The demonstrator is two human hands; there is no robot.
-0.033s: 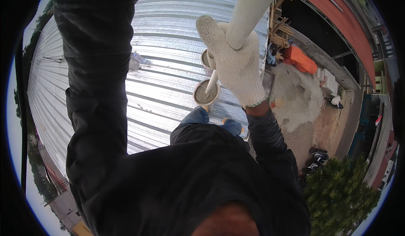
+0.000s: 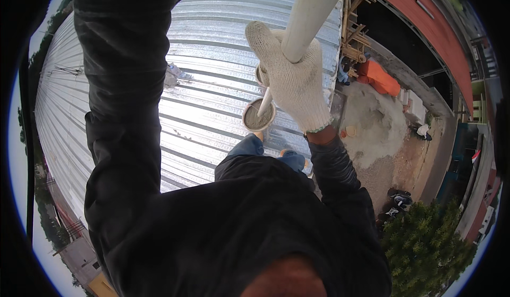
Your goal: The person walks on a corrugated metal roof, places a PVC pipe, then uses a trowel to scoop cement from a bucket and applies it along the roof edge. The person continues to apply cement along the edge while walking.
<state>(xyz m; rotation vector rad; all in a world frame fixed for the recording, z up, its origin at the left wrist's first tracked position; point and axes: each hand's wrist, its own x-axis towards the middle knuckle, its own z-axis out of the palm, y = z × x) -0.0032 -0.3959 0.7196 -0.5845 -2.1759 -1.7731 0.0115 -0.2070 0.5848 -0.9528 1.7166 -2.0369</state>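
Observation:
My right hand [image 2: 297,76], in a cream knitted work glove, is closed around a white pole [image 2: 313,18]. The pole rises past the top edge, and its lower part comes out below my fist and reaches across a bucket of wet grey cement [image 2: 256,122]. Whether its tip dips into the cement or passes in front of it, I cannot tell. A second bucket [image 2: 261,75] is partly hidden behind the glove. My left arm [image 2: 125,79], in a dark sleeve, stretches up past the top edge, so its hand is out of sight.
Under my feet lies a corrugated metal roof [image 2: 196,103], its edge just right of me. Below are a pile of grey sand [image 2: 374,119], an orange sheet [image 2: 378,78], bamboo poles [image 2: 353,39] and a parked motorbike [image 2: 398,199]. A tree [image 2: 430,238] stands at lower right.
My right hand and the pole have shifted very slightly to the left. My left sleeve sits a little further right and lower at the top edge. The grip on the pole is unchanged.

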